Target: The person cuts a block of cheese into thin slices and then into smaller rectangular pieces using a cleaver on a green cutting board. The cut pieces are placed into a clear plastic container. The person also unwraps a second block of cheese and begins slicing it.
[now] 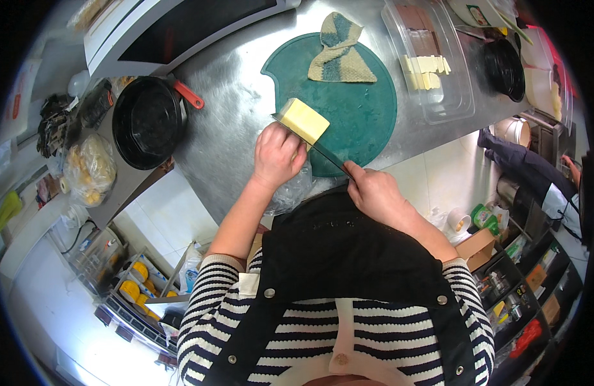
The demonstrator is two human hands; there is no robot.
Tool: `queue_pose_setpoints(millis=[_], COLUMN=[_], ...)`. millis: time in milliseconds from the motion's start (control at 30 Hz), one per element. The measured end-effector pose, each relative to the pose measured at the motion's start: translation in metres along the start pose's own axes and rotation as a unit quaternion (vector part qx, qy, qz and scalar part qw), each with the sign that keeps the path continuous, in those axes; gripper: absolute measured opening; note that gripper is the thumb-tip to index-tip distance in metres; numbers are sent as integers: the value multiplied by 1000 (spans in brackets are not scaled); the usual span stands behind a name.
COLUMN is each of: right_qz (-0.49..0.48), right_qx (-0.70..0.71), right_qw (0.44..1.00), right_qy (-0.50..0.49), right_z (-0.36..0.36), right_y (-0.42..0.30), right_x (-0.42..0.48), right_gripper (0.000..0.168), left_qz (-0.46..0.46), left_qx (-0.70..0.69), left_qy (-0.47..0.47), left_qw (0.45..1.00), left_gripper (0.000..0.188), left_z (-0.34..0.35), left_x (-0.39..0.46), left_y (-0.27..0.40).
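My right hand grips the handle of a long knife. Its blade lies along the near face of a pale yellow block, apparently butter, over the green cutting board. On the near side of the blade, my left hand has its fingers curled around a yellow piece, mostly hidden by the hand. Whether the blade has passed fully through is hard to tell. A crumpled clear plastic bag lies below my left hand. Toward the board's far edge sits a folded beige and teal cloth.
A clear plastic tub right of the board holds yellow slices and a brown block. Black round pans stand left and far right. A red handle lies beside the left pan. Another person is at right.
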State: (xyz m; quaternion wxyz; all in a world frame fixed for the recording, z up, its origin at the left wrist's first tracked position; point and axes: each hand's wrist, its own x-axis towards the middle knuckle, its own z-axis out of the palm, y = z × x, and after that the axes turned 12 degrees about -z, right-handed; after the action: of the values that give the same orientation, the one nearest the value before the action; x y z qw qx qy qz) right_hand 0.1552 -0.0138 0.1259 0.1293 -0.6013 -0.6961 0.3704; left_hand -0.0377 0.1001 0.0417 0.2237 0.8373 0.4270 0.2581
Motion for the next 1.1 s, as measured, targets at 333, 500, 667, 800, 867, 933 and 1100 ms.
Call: queue_pose_setpoints(millis=[333, 500, 667, 800, 867, 933, 1100], right_qz=[38, 47, 73, 95, 100, 115, 118], right_qx=[-19, -34, -44, -49, -45, -42, -29], right_qw=[996, 994, 994, 990, 990, 984, 983], right_qy=[-78, -95, -75, -88, -93, -131, -135], right_z=[-16, -6, 46, 60, 58, 51, 46], right_y=[-11, -10, 26, 36, 34, 30, 30], right_x=[27, 49, 70, 80, 82, 87, 88], right_gripper=[14, 16, 13, 13, 16, 17, 19], left_qz=[-12, -8, -10, -1, -1, 2, 22], left_qx=[-24, -33, -41, -43, -37, -30, -21], left_qy=[0, -3, 0, 12, 10, 7, -1], left_qw=[1000, 999, 999, 999, 999, 1000, 1000], left_gripper=[25, 26, 27, 27, 27, 28, 29], left_z=[1, 0, 0, 3, 3, 3, 3], left_x=[1, 2, -1, -4, -6, -7, -5], left_y=[-3, -3, -4, -6, -6, -5, -7])
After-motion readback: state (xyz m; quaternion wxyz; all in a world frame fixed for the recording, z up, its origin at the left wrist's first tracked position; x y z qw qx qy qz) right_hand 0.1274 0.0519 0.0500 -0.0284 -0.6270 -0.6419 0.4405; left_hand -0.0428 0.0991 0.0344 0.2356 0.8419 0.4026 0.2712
